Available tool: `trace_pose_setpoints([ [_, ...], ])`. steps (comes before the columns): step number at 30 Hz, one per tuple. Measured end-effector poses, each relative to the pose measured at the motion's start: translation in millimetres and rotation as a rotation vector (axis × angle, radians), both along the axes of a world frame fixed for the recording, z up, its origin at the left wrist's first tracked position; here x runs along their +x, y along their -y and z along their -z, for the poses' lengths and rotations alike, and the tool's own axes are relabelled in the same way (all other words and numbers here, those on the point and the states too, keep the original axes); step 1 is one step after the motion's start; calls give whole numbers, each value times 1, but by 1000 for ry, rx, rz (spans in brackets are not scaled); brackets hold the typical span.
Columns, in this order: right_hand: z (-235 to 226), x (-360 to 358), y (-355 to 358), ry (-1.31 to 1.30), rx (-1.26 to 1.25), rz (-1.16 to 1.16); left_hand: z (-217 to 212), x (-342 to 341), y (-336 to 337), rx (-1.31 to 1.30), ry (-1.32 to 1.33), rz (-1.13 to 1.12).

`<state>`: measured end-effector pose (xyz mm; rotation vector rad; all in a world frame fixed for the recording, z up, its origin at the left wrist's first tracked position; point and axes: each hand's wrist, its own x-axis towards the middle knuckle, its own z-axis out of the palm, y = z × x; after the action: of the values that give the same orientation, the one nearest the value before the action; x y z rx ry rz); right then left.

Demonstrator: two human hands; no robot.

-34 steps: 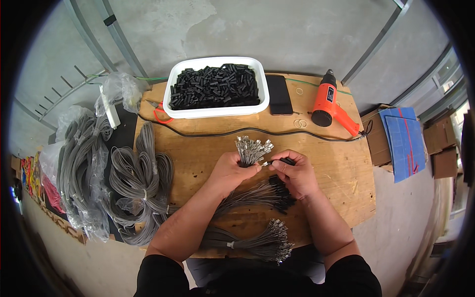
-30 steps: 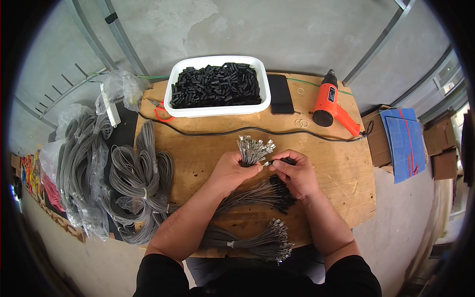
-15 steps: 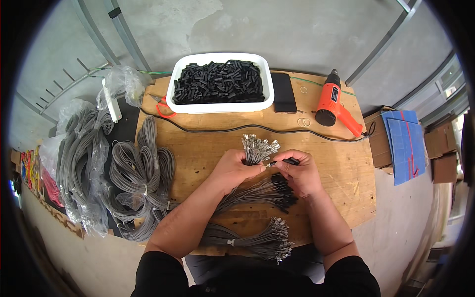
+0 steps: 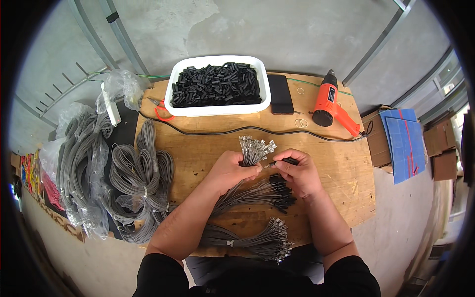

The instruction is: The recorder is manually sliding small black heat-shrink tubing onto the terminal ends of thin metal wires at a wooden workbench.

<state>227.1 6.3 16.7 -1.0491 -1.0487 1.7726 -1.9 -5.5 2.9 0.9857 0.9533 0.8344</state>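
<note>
My left hand [image 4: 230,171] is closed round a bundle of grey wires [image 4: 255,156], with shiny metal terminals fanning out above the fist. Close to its thumb, my right hand [image 4: 301,173] pinches a short black sleeve [image 4: 291,161]. A single terminal end lies between the two hands; whether it enters the sleeve is too small to tell. Below my wrists rests a bundle of wires tipped with black sleeves [image 4: 281,193]. Nearer me lies a tied wire bundle [image 4: 242,241] with bare metal terminals.
At the back of the wooden table [image 4: 198,148] stands a white tub [image 4: 217,112] full of black sleeves, beside a phone [image 4: 281,94] and an orange heat gun [image 4: 327,101]. Orange-handled pliers [image 4: 162,111] and coiled grey wires [image 4: 133,168] lie left. A black cord [image 4: 232,131] crosses the table.
My left hand and its bundle have shifted slightly left, widening the gap to the right fingertips a little. The right hand keeps its pinch on the sleeve.
</note>
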Motion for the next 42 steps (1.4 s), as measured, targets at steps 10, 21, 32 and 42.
trace_pose_setpoints([
  [10, 1, 12, -8, -280, -274, -109, 1, 5, 2, 129, -187, 2],
  [21, 2, 9, -5, -267, -258, -152, 0, 6, 3, 155, -262, -11],
  [32, -8, 29, -16, -246, -279, -241, -7, 9, 6, 77, -164, 69],
  [42, -5, 29, -13, -46, -185, -186, -9, 11, 6, 15, -121, 59],
])
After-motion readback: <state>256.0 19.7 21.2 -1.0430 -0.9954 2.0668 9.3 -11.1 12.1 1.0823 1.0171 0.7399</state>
